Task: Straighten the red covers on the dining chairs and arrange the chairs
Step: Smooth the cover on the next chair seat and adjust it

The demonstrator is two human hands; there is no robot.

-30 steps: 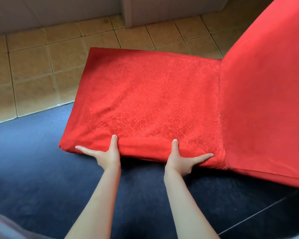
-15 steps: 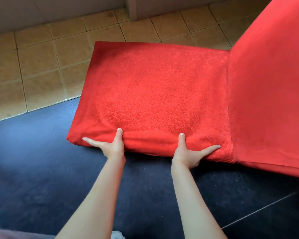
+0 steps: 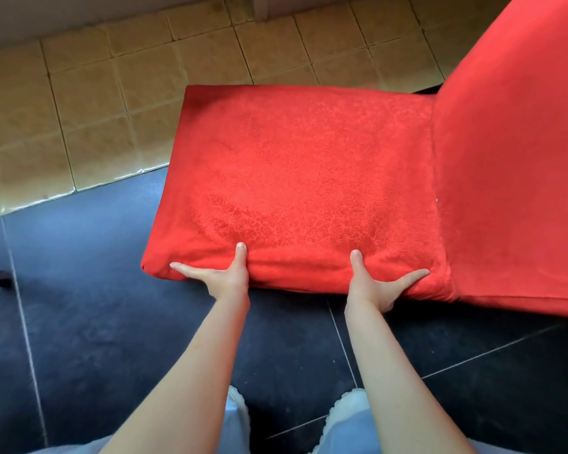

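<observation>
Off to the left, beige ceramic floor tiles give way to dark glossy floor tiles, and the dining chair stands right across that line. Now the left hand: thumb up on top of the seat, index finger stretched out along the near edge, the other fingers hidden below, apparently tucked under the rim, so it grips the red textured fabric chair cover at the seat's front-left. Across to the right hand, mirroring it: thumb on top, a finger splayed toward the backrest corner, holding the same edge. Both hands sit close together along that near side. The cover looks smooth over the seat, with a little bunching at the near right corner. Further right rises the red-covered chair backrest, its cloth flat.

The risk, I'd say: pull the edge too hard and the fabric could drag off the far side or wrinkle at the seam. Shove the chair and its legs may catch on the tile joints, twisting it out of line.
</observation>
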